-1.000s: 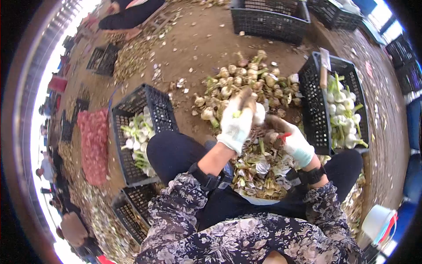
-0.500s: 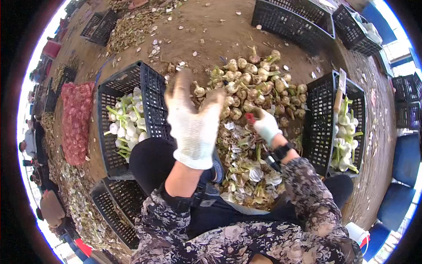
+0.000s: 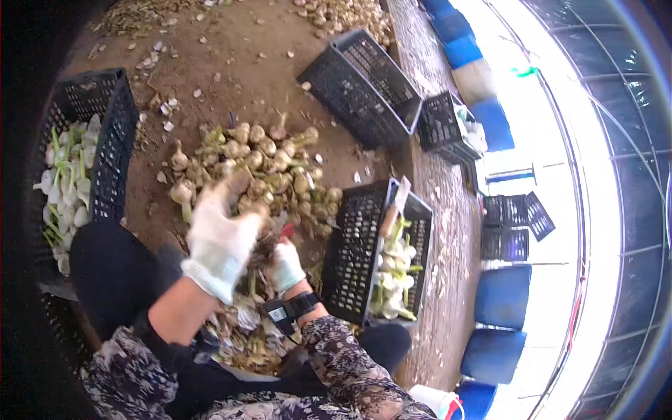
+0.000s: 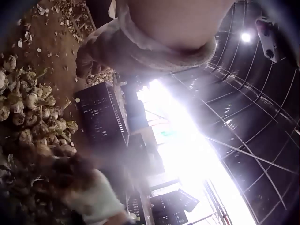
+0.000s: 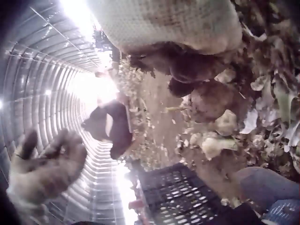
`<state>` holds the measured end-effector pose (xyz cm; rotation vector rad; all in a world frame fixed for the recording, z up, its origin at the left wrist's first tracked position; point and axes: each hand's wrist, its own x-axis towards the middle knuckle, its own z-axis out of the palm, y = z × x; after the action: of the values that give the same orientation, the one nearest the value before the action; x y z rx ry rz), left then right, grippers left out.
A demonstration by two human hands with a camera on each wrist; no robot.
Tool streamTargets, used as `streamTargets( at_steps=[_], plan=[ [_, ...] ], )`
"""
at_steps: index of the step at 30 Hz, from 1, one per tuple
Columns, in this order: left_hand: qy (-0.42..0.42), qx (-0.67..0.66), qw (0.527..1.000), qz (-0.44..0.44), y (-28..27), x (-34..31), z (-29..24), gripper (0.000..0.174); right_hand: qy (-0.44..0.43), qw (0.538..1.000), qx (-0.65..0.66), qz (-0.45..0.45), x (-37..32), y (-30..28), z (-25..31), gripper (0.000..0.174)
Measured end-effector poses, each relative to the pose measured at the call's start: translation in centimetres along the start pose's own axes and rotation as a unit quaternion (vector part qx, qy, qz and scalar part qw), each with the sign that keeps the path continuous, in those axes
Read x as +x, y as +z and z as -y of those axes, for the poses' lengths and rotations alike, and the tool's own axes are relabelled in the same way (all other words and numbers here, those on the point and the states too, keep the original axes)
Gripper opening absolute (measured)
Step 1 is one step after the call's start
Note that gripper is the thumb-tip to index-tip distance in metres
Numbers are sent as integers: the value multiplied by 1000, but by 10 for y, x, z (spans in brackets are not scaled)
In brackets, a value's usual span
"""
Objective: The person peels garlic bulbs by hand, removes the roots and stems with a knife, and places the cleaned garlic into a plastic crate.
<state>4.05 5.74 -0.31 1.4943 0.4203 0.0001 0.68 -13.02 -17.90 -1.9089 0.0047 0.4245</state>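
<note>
In the head view my left hand (image 3: 224,234), in a soiled white glove, hangs over the near side of the heap of garlic bulbs (image 3: 276,164). Its fingers are spread and slightly bent, with nothing in them, as the right wrist view shows of the left hand (image 5: 47,173). Close beside it, the gloved right hand (image 3: 285,266) is low over the loose peelings (image 3: 245,322), a red piece (image 3: 287,231) at its fingers. In the right wrist view the dark fingertips of the right hand (image 5: 168,26) curl at a brownish bulb (image 5: 211,101).
Black crates with white, green-stemmed garlic stand left (image 3: 115,154) and right (image 3: 353,252). A knife (image 3: 395,206) lies on the right crate's rim. Another black crate (image 3: 364,87) stands beyond the heap. Blue barrels (image 3: 495,294) line the right side.
The head view has swung right. My left hand held a white bulb, then was spread empty towards the left crate, and is now back near the right hand.
</note>
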Motion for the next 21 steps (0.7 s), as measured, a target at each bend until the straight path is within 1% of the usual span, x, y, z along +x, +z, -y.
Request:
streamTargets(
  at_steps=[1, 2, 3, 4, 5, 6, 7, 8, 9, 10, 11, 12, 13, 14, 15, 16, 17, 18, 20, 21],
  plan=[
    [-7, -13, 1000, 27, 5, 1, -3, 50, -181, 918, -351, -45, -12, -21, -7, 34],
    [-14, -17, 999, 40, 1, 0, -7, 49, -147, 971, -180, -56, -25, -19, 37, 36],
    [-5, 6, 1000, 25, -3, 2, -6, 49, -123, 989, 3, -78, -37, -17, 84, 38],
    [5, 32, 999, 8, 3, 0, -5, 49, -65, 976, 202, -49, -44, -21, 95, 41],
    [-14, 80, 997, -18, 11, 1, 8, 49, -3, 917, 396, -46, -51, -27, 107, 44],
    [-38, 80, 996, -5, 12, -2, -1, 50, 0, 851, 524, -31, -54, -39, 111, 50],
    [-63, 80, 995, 8, 13, -4, -10, 50, -22, 830, 557, -3, -55, -52, 112, 54],
    [-104, 40, 992, 59, 9, -16, -30, 50, -43, 806, 590, 19, -61, -61, 110, 57],
    [-92, 47, 989, 108, 13, -15, -20, 55, -54, 822, 567, -23, -70, -62, 121, 55],
    [-124, -100, 967, 201, 20, -8, -1, 57, -70, 834, 545, -41, -74, -61, 142, 52],
    [-169, -82, 944, 272, 21, -11, 2, 55, -85, 846, 523, -59, -79, -61, 163, 49],
    [-219, -64, 913, 338, 21, -19, 2, 54, -93, 859, 496, -85, -81, -62, 172, 47],
    [-214, -43, 913, 345, 19, -28, 0, 54, -82, 871, 476, -88, -82, -64, 172, 45],
    [-247, -156, 860, 418, 16, -37, -4, 49, -69, 882, 458, -91, -85, -66, 170, 44],
    [-282, -266, 787, 479, 14, -43, -8, 45, -69, 873, 475, -90, -87, -65, 177, 43],
    [-289, -247, 789, 483, 13, -45, -11, 45, -66, 864, 491, -89, -91, -63, 182, 42],
    [-249, -226, 825, 454, 13, -47, -13, 45, -82, 873, 472, -91, -91, -62, 174, 42],
    [-205, -207, 857, 425, 13, -47, -16, 45, -88, 866, 482, -99, -90, -59, 164, 42],
    [-207, -234, 846, 431, 14, -46, -20, 49, -92, 805, 576, -109, -89, -56, 148, 41],
    [-90, -153, 904, 388, 18, -45, -20, 51, -125, 756, 637, -83, -91, -53, 162, 24]
  ],
)
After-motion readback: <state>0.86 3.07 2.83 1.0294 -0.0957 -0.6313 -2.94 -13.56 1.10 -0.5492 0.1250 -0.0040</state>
